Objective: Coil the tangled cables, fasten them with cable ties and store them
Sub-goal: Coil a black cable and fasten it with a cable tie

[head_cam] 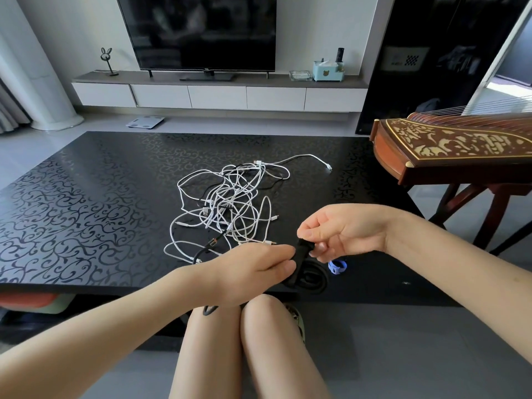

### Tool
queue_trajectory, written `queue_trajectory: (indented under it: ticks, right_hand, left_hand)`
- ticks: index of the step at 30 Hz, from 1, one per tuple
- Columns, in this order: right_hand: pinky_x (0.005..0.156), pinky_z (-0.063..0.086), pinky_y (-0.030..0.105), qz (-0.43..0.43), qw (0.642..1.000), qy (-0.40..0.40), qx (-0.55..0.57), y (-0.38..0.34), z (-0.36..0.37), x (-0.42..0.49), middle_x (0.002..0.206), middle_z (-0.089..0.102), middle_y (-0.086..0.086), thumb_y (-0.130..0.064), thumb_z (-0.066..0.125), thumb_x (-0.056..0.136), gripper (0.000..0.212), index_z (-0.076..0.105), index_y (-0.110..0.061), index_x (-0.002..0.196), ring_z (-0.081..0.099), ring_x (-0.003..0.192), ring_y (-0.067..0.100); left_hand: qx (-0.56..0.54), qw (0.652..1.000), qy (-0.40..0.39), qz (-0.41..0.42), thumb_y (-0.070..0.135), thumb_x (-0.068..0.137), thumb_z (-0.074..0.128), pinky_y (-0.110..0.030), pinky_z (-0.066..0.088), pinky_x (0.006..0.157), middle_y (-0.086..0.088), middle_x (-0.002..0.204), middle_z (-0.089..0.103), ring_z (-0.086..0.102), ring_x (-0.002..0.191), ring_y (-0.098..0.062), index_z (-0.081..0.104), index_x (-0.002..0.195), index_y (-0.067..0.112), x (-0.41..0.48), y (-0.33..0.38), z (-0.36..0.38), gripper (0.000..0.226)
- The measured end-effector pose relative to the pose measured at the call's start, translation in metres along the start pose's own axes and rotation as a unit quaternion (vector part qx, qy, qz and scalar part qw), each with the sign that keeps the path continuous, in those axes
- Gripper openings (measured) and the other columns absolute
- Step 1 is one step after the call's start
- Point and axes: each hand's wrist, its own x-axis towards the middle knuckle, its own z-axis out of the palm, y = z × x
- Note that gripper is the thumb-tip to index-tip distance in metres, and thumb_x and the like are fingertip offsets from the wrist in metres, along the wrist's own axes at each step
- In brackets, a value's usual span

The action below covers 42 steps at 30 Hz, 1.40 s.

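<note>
Partly hidden, the black coil point(312, 279) blends into the dark table point(86, 214).

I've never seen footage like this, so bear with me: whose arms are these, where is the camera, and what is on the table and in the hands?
No machine here: these are a person's bare arms, filmed by one wide-angle camera worn on their head, looking forward and down. On the black patterned table lie a tangle of white cables and a small blue loop, probably a cable tie. The left hand and right hand both pinch the top of a coiled black cable, where a black strap seems to wrap it.
</note>
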Motion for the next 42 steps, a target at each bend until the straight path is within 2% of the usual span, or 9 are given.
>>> queue_trajectory:
  ticks: [3, 5, 9, 14, 20, 26, 33, 37, 42]
  right_hand:
    - [0.052, 0.039, 0.013, -0.014, 0.975, -0.106, 0.195, 0.008, 0.002, 0.002, 0.062, 0.053, -0.003, -0.003, 0.061, 0.084, 0.015, 0.047, -0.007, 0.083, 0.043, 0.049, 0.002]
    - [0.048, 0.041, 0.016, -0.051, 0.95, -0.123, 0.282, 0.016, 0.004, 0.001, 0.062, 0.054, 0.002, -0.002, 0.073, 0.073, 0.029, 0.056, -0.004, 0.097, 0.045, 0.049, 0.006]
    - [0.054, 0.045, 0.017, -0.072, 0.993, 0.015, 0.096, 0.026, 0.014, -0.003, 0.068, 0.058, -0.001, -0.02, 0.061, 0.086, 0.021, 0.066, -0.007, 0.101, 0.048, 0.053, 0.005]
    - [0.056, 0.045, 0.017, -0.106, 0.985, 0.118, -0.069, 0.03, 0.022, -0.016, 0.07, 0.066, -0.002, -0.039, 0.056, 0.082, 0.038, 0.071, -0.005, 0.091, 0.053, 0.059, 0.007]
    - [0.053, 0.037, 0.014, -0.133, 0.978, 0.134, -0.094, 0.03, 0.039, -0.014, 0.059, 0.053, -0.007, -0.039, 0.062, 0.08, 0.023, 0.069, -0.022, 0.066, 0.043, 0.056, 0.006]
    - [0.046, 0.04, 0.014, -0.164, 0.948, 0.251, -0.109, 0.029, 0.041, -0.011, 0.059, 0.067, -0.004, -0.023, 0.076, 0.076, 0.009, 0.075, -0.018, 0.069, 0.054, 0.05, 0.002]
    - [0.053, 0.051, 0.018, -0.133, 0.966, 0.208, -0.073, 0.023, 0.036, -0.017, 0.067, 0.071, 0.005, -0.006, 0.062, 0.089, 0.014, 0.074, -0.005, 0.082, 0.067, 0.062, 0.01]
    - [0.052, 0.049, 0.02, -0.142, 0.934, 0.285, -0.161, 0.019, 0.04, -0.016, 0.063, 0.071, 0.003, -0.011, 0.067, 0.086, 0.015, 0.073, -0.013, 0.072, 0.065, 0.059, 0.011]
    - [0.059, 0.047, 0.017, -0.184, 0.833, 0.419, -0.31, 0.006, 0.04, -0.021, 0.057, 0.066, -0.003, -0.013, 0.065, 0.085, 0.018, 0.071, -0.012, 0.067, 0.064, 0.058, 0.009]
  left_hand:
    - [0.072, 0.996, 0.011, 0.059, 0.021, 0.101, 0.04, -0.026, 0.027, 0.058, -0.003, 0.063, 0.043, 0.033, 0.059, -0.018, 0.025, 0.07, 0.025, -0.006, 0.005, -0.001, 0.034]
    - [0.12, 0.989, 0.018, 0.083, 0.024, 0.101, 0.04, -0.034, 0.028, 0.059, -0.007, 0.061, 0.045, 0.036, 0.059, -0.027, 0.027, 0.073, 0.022, -0.009, 0.004, 0.004, 0.031]
    - [0.112, 0.987, 0.069, 0.091, 0.032, 0.097, 0.034, -0.035, 0.027, 0.056, -0.011, 0.059, 0.048, 0.036, 0.056, -0.028, 0.029, 0.076, 0.017, -0.011, -0.003, 0.013, 0.026]
    - [0.089, 0.986, 0.114, 0.083, 0.029, 0.095, 0.037, -0.033, 0.027, 0.053, -0.008, 0.054, 0.045, 0.033, 0.052, -0.023, 0.032, 0.074, 0.017, -0.014, -0.013, 0.012, 0.025]
    - [0.098, 0.981, 0.139, 0.093, 0.029, 0.096, 0.039, -0.034, 0.029, 0.051, -0.002, 0.052, 0.041, 0.033, 0.05, -0.022, 0.031, 0.072, 0.019, -0.012, -0.014, 0.013, 0.027]
    - [0.039, 0.985, 0.162, 0.037, 0.048, 0.093, 0.027, -0.021, 0.028, 0.054, 0.004, 0.051, 0.036, 0.037, 0.053, -0.014, 0.052, 0.079, 0.009, -0.008, -0.015, 0.022, 0.048]
    - [0.056, 0.984, 0.169, 0.007, 0.043, 0.097, 0.035, -0.019, 0.029, 0.052, 0.002, 0.052, 0.042, 0.041, 0.054, -0.013, 0.042, 0.068, 0.017, -0.004, -0.015, 0.024, 0.039]
    - [0.043, 0.99, 0.131, -0.016, 0.035, 0.099, 0.039, -0.02, 0.027, 0.055, 0.004, 0.054, 0.04, 0.041, 0.055, -0.009, 0.036, 0.067, 0.022, -0.002, -0.012, 0.022, 0.035]
    - [0.076, 0.995, 0.067, -0.011, 0.035, 0.101, 0.03, -0.028, 0.019, 0.057, 0.005, 0.054, 0.035, 0.04, 0.054, -0.004, 0.023, 0.066, 0.027, -0.002, -0.01, 0.024, 0.037]
